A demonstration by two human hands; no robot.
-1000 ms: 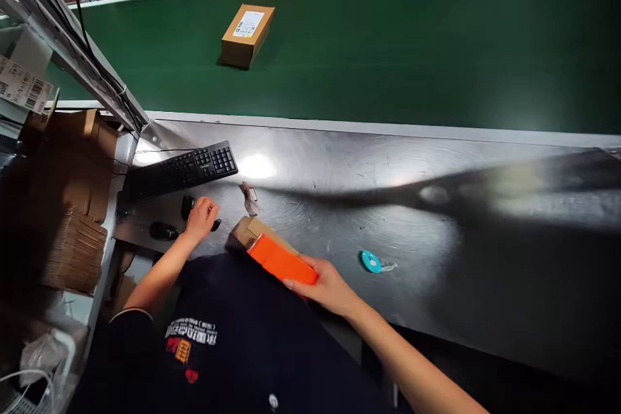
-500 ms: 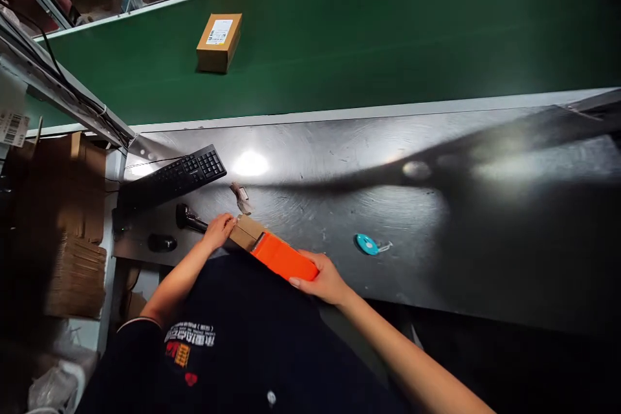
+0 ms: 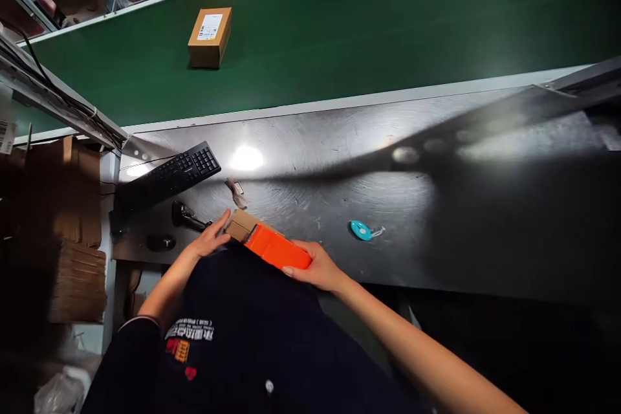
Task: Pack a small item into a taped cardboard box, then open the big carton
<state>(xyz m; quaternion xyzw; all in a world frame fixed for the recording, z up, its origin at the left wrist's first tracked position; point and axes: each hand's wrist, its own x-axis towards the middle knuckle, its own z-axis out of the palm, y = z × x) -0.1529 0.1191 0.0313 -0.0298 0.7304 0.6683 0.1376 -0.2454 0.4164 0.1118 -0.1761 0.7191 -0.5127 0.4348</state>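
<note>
In front of my body is a narrow brown cardboard box, tilted, with a bright orange block-like piece covering most of its length. A dark strip runs along the orange piece's left edge; I cannot tell whether it is a cover or a separate object. My right hand grips the orange end, thumb on the near side and fingers on the far side. At the bare cardboard end, my left hand is open, thumb and fingers apart, close beside or touching it.
A keyboard, a mouse and a black handheld scanner lie left on the metal table. Near the middle are a crumpled scrap and a teal round tool. A labelled carton rests on the green conveyor belt. Flattened cardboard is stacked left.
My left hand has loosened from the box's cardboard end, its fingers now spread. My right hand keeps its grip on the orange end. The whole view has shifted slightly.
</note>
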